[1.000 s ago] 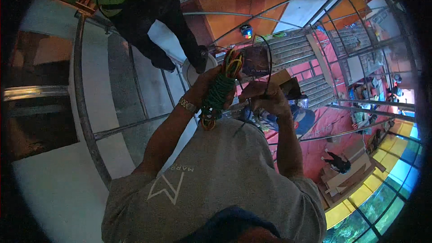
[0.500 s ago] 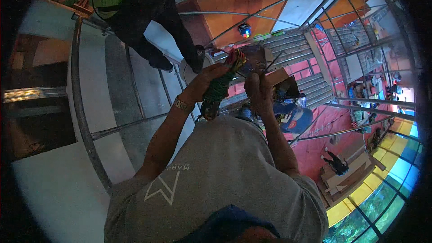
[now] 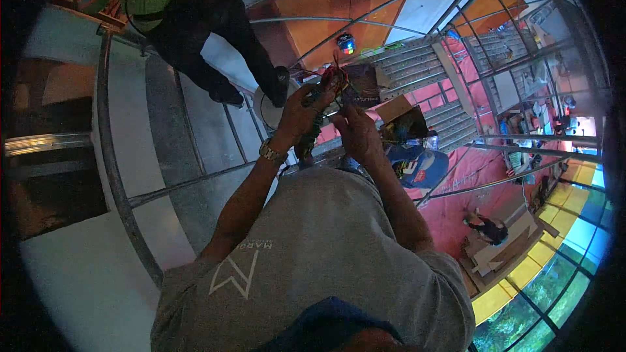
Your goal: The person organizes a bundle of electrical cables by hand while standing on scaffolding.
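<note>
My left hand (image 3: 297,116), with a metal-banded watch on the wrist, is closed around a bundle of electrical wires (image 3: 334,79). Red and yellowish strands fan out above its fingers, and a dark green wound length (image 3: 310,132) hangs below the palm. Close beside it on the right, my right hand (image 3: 358,135) has its fingers pinched at a thin wire (image 3: 339,105) by the bundle. The fingertips are dim, so the exact grip is hard to see.
Metal scaffold rails and slatted platforms (image 3: 407,68) surround me high above a pink floor. An open cardboard box (image 3: 404,122) and a blue bag (image 3: 420,166) sit to the right. Another person (image 3: 215,26) stands at upper left near a round pale bucket lid (image 3: 268,112). Someone (image 3: 489,229) is far below.
My right hand has moved left and closer to the bundle; the thin dark piece sticking out from it no longer shows. My left hand has turned, covering more of the green length.
</note>
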Demonstrator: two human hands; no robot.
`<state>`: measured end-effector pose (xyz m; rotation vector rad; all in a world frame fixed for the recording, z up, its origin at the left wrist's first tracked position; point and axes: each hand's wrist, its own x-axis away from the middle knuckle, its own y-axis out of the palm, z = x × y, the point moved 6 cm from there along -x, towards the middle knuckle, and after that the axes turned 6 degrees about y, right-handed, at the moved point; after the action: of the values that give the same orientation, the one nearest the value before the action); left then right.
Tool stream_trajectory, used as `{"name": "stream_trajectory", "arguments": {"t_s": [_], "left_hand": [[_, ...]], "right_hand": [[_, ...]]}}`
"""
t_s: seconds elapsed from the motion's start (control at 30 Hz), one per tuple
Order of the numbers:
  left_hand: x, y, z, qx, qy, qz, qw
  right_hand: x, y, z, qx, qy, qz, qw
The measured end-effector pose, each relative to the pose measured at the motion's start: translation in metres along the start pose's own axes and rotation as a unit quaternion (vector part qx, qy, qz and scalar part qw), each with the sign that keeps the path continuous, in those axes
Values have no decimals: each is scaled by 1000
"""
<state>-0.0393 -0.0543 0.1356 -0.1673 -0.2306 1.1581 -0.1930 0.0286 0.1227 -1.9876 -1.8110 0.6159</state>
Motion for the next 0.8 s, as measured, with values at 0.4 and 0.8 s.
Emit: {"name": "stream_trajectory", "arguments": {"t_s": [0.4, 0.8], "left_hand": [[10, 15, -21, 122, -55, -5, 991], [6, 22, -44, 28, -28, 25, 999]], "right_hand": [[-1, 0, 18, -132, 92, 138, 977], [1, 13, -2, 157, -129, 144, 968]]}}
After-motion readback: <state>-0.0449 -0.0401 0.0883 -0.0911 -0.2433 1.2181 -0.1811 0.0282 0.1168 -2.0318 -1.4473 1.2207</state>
